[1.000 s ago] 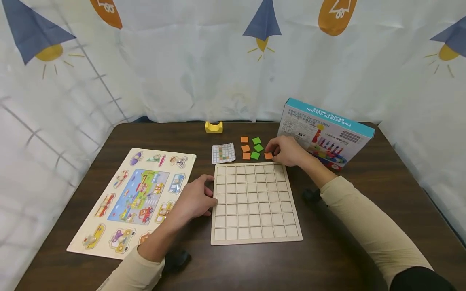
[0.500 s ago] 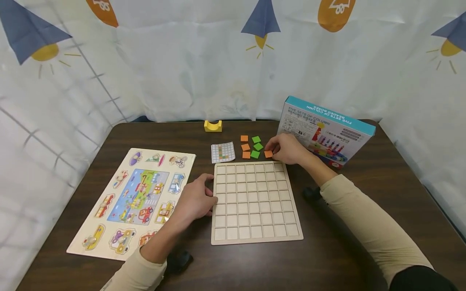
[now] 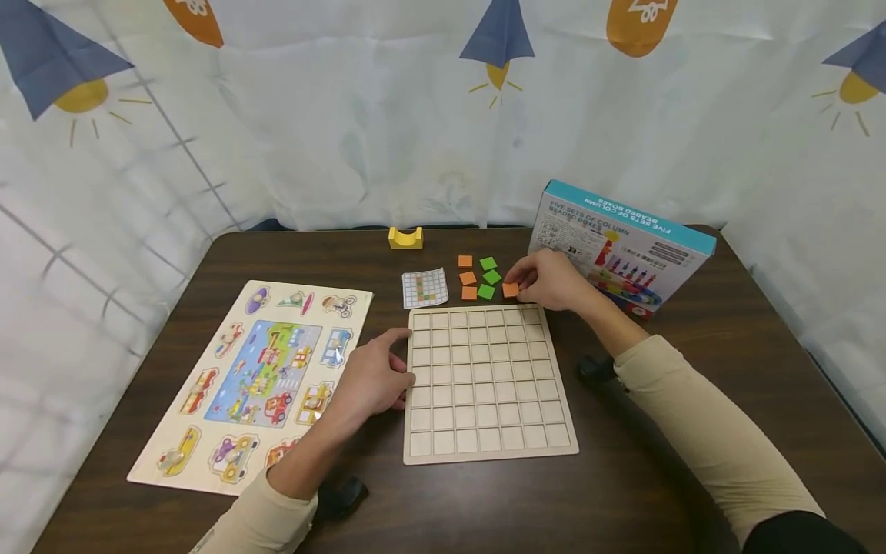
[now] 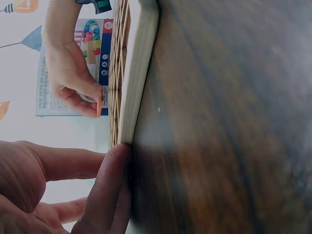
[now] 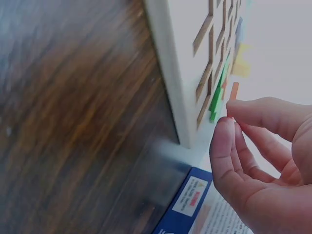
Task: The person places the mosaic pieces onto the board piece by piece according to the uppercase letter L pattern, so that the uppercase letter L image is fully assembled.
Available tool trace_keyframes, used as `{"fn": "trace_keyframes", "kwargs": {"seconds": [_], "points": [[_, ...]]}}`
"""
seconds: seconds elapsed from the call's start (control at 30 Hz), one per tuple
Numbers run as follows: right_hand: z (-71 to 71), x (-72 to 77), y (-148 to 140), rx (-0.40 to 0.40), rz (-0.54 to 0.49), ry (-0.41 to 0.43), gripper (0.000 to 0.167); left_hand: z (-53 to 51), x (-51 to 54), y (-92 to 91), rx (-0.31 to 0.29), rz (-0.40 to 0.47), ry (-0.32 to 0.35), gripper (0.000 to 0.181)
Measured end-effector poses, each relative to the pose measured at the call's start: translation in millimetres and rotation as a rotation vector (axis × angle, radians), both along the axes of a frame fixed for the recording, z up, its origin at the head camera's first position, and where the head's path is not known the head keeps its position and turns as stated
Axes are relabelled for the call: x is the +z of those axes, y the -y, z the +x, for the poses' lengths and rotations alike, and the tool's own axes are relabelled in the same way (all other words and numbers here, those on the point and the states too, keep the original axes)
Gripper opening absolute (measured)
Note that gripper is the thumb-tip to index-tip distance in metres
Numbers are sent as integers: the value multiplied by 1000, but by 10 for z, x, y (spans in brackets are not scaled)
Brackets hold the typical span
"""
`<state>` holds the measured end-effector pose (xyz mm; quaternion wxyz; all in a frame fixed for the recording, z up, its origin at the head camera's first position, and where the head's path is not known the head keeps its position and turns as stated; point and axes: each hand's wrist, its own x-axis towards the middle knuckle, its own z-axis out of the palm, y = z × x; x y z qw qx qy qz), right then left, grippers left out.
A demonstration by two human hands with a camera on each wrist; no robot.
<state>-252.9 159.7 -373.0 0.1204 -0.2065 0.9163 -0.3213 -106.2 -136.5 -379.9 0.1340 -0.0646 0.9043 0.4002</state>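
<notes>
Fingers of my left hand touch the left edge of a wooden grid board; they lie against its side rather than wrapped round it. In the left wrist view, fingertips rest at the board's rim. Beyond the board's far right corner, my right hand pinches a square orange tile between thumb and fingers. That tile shows edge-on in the right wrist view. Left of it on the table lie several green tiles and orange tiles. The grid squares hold no tiles.
A small printed grid card lies behind the board. Farther back is a yellow block with a curved notch. A picture puzzle board lies at left. An upright cardboard box stands behind the right hand.
The view has shifted slightly. Both hands stay in nearly the same places, the left at the board's edge and the right at the orange tile.
</notes>
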Motion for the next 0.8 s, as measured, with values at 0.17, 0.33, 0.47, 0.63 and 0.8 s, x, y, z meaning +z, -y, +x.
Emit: {"fn": "trace_keyframes", "kwargs": {"seconds": [0.17,0.33,0.47,0.63,0.8], "points": [[75,30,39,12,-34,7,25,-4,2,1,8,24,16,69],[155,59,114,19,-51,42,23,-10,4,8,7,21,24,69],[225,89,184,35,-55,42,23,-12,2,13,5,26,20,70],[291,97,281,79,-49,21,23,-8,-9,16,6,40,15,70],[331,93,357,90,-39,28,23,-4,-3,18,4,39,18,71]]}}
